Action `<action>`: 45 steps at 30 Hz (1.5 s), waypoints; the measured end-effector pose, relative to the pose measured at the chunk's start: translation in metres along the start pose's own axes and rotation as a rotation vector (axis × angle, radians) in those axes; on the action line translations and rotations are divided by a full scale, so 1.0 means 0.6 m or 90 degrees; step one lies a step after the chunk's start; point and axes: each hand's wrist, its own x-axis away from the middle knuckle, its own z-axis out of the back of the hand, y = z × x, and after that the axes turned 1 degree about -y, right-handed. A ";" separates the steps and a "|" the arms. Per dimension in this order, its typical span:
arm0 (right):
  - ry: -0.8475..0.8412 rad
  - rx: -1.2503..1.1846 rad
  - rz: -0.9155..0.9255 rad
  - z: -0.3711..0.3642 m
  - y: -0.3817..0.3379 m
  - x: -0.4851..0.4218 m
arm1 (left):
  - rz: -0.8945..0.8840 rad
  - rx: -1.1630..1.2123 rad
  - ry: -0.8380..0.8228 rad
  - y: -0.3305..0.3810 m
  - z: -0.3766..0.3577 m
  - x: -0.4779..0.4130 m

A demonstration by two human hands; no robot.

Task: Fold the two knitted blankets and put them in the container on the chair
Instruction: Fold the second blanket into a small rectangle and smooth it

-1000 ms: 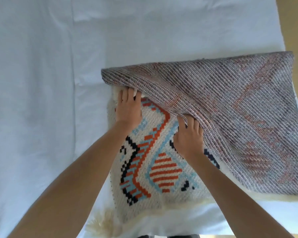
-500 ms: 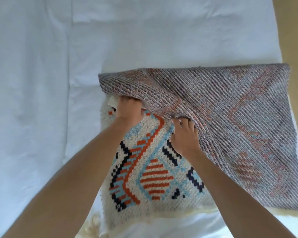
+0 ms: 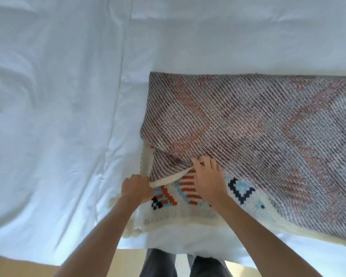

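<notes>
Both hands clamp blanket point(image 3: 248, 124) cream edge: left hand point(image 3: 137, 188) fisted, right hand point(image 3: 208, 176) pinching; right side cropped.

White sheet point(image 3: 68, 96) (creased) carries the knitted blanket point(image 3: 248, 126).

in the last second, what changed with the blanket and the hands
Both hands drew back toward the person from under the flap. The left-hand grip now holds the cream edge of the knitted blanket, and the right-hand grip pinches that edge farther along. The reverse-side flap covers more of the patterned face. The blanket still lies folded on the white sheet.
</notes>
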 end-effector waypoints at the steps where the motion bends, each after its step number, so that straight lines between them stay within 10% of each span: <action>1: 0.022 0.008 0.003 -0.004 -0.005 0.007 | 0.011 -0.009 -0.019 -0.010 -0.012 0.011; 6: 0.068 0.049 0.075 -0.024 -0.031 0.027 | 0.061 -0.024 -0.028 -0.035 -0.054 0.038; 12: -0.030 0.123 0.005 -0.057 -0.042 0.049 | -0.211 -0.035 0.218 -0.009 -0.085 0.019; 21: 0.021 0.107 -0.016 -0.064 -0.045 0.034 | -0.268 -0.105 0.222 -0.010 -0.121 -0.018; 30: -0.162 0.079 0.092 -0.098 -0.067 0.152 | -0.189 -0.121 0.010 -0.054 -0.159 0.053; 40: -0.008 0.040 0.003 -0.116 -0.085 0.161 | -0.039 0.031 0.060 -0.055 -0.206 0.068; 45: -0.114 -0.031 0.056 -0.124 -0.112 0.162 | -0.012 -0.050 0.092 -0.087 -0.182 0.076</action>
